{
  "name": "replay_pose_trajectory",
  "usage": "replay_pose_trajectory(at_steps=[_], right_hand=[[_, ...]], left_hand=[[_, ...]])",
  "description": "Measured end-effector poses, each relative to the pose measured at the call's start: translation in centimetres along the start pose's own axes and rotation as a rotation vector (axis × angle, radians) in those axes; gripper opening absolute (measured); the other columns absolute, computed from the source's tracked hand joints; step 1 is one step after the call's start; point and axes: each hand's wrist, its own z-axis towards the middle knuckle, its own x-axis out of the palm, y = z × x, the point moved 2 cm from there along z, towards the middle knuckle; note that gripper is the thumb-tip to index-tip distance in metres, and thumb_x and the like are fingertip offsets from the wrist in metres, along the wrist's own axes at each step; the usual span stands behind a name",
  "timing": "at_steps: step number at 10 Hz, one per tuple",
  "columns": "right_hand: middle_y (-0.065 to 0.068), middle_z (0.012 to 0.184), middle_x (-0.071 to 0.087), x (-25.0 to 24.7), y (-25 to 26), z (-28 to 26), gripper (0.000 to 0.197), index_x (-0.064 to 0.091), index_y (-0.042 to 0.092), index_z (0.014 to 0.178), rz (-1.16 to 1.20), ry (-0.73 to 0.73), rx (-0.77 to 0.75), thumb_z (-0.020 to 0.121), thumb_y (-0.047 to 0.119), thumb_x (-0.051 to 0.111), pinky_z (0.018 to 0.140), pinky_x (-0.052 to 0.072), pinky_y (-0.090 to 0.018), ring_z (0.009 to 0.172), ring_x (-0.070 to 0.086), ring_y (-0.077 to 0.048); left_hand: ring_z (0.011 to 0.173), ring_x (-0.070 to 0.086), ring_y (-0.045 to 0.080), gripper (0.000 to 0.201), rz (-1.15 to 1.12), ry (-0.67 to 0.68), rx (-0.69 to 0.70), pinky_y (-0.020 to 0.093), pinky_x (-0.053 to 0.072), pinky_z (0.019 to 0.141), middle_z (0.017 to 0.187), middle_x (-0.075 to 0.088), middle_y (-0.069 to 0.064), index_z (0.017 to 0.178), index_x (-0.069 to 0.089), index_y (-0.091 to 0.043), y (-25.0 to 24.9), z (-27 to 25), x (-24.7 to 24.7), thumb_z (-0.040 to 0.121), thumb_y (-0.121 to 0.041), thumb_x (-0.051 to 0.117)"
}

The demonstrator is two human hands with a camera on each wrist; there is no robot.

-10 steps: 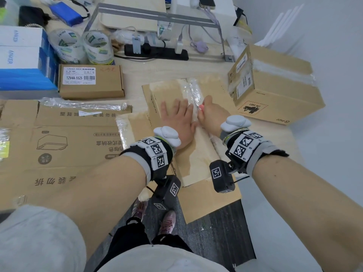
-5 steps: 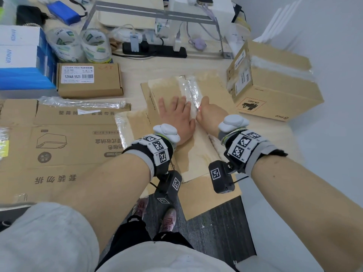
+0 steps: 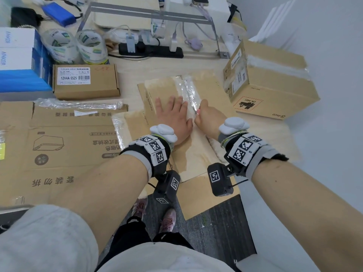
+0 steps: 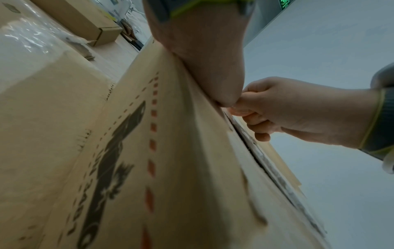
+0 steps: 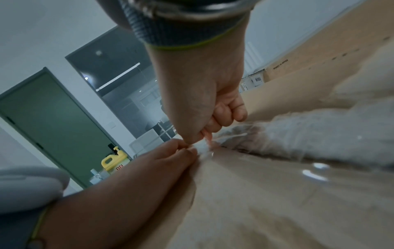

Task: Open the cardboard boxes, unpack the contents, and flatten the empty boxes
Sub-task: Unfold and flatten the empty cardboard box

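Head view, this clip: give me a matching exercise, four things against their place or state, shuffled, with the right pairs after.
Things:
1. left hand
2. right hand
3. two clear rolls of packing tape
4. tall brown cardboard box with the red-dashed label

Places or states:
A. fist gripping a small pink-tipped tool at the taped seam
B. standing closed at the table's right edge
C. pressed flat, fingers spread, on the low cardboard box
D. side by side behind the small flat labelled carton

Pairs: 1-C, 2-A, 3-D, 4-B
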Motion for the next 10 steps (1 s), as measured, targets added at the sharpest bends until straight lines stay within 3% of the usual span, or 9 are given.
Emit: replay_pose_trajectory(at_steps=[2,4,5,6,7,8,9,10], right_hand=[[-0.019,0.093,0.062,-0.3,-0.9,-0.4,0.024,0.04,0.0,0.112,0.048,-0.014,-0.049,0.096,0.017,0.042,0.063,0.038,-0.035,0.073,0.054,-0.031],[-0.006,0.083,0.062,-0.4,-1.4,-0.9,0.019,0.047,0.011,0.101,0.069,-0.194,-0.057,0.092,0.027,0.045,0.061,0.04,-0.035,0.072,0.056,-0.028],[-0.002,0.076,0.06,-1.3,-0.9,-0.2,0.018,0.046,0.015,0.098,0.127,-0.358,-0.035,0.091,0.032,0.044,0.062,0.046,-0.037,0.068,0.058,-0.026],[-0.005,0.08,0.061,-2.3,0.2,1.5,0.022,0.046,0.012,0.106,0.198,-0.376,-0.039,0.095,0.031,0.042,0.066,0.049,-0.041,0.07,0.059,-0.028],[-0.012,0.085,0.063,-1.8,0.9,2.7,0.025,0.041,0.005,0.112,0.172,-0.197,-0.098,0.1,0.027,0.037,0.065,0.048,-0.04,0.072,0.06,-0.031],[-0.013,0.086,0.06,-0.9,0.8,3.4,0.024,0.039,0.004,0.112,0.102,-0.155,-0.072,0.101,0.025,0.037,0.059,0.039,-0.035,0.071,0.056,-0.032],[-0.016,0.089,0.062,-0.4,0.7,3.7,0.025,0.038,0.003,0.113,0.053,-0.151,-0.048,0.1,0.025,0.036,0.059,0.036,-0.034,0.068,0.053,-0.03],[-0.018,0.095,0.063,-0.1,0.9,3.8,0.028,0.036,0.002,0.119,0.004,-0.115,0.004,0.099,0.022,0.035,0.06,0.038,-0.035,0.071,0.054,-0.03]], left_hand=[[0.147,0.011,0.024,0.062,-0.01,-0.01,0.004,0.058,-0.003,0.115,0.158,0.021,0.003,0.149,0.026,-0.015,0.1,-0.1,0.0,0.096,-0.045,0.031],[0.145,0.016,0.025,0.061,-0.039,-0.042,0.006,0.058,0.0,0.115,0.156,0.026,0.004,0.147,0.032,-0.014,0.2,-0.2,0.2,0.094,-0.045,0.03],[0.146,0.015,0.025,0.061,-0.044,-0.038,0.006,0.058,-0.001,0.115,0.157,0.025,0.004,0.148,0.03,-0.014,0.3,-0.1,0.2,0.095,-0.044,0.033],[0.146,0.014,0.025,0.061,-0.043,-0.031,0.012,0.058,-0.002,0.115,0.157,0.023,0.004,0.149,0.028,-0.014,0.3,-0.1,0.1,0.095,-0.044,0.032],[0.146,0.015,0.025,0.06,-0.046,-0.051,0.013,0.058,0.001,0.115,0.157,0.025,0.004,0.148,0.03,-0.014,0.3,-0.1,0.3,0.096,-0.043,0.032],[0.145,0.017,0.025,0.06,-0.062,-0.067,0.011,0.059,0.002,0.115,0.156,0.027,0.005,0.148,0.033,-0.014,0.4,-0.1,0.3,0.095,-0.043,0.033],[0.145,0.018,0.026,0.061,-0.076,-0.058,0.015,0.059,0.002,0.115,0.155,0.028,0.005,0.147,0.033,-0.014,0.3,0.0,0.4,0.094,-0.043,0.028],[0.141,0.029,0.028,0.069,-0.12,-0.081,0.009,0.06,0.007,0.114,0.149,0.04,0.006,0.141,0.045,-0.013,0.2,0.0,0.5,0.086,-0.042,0.016]])
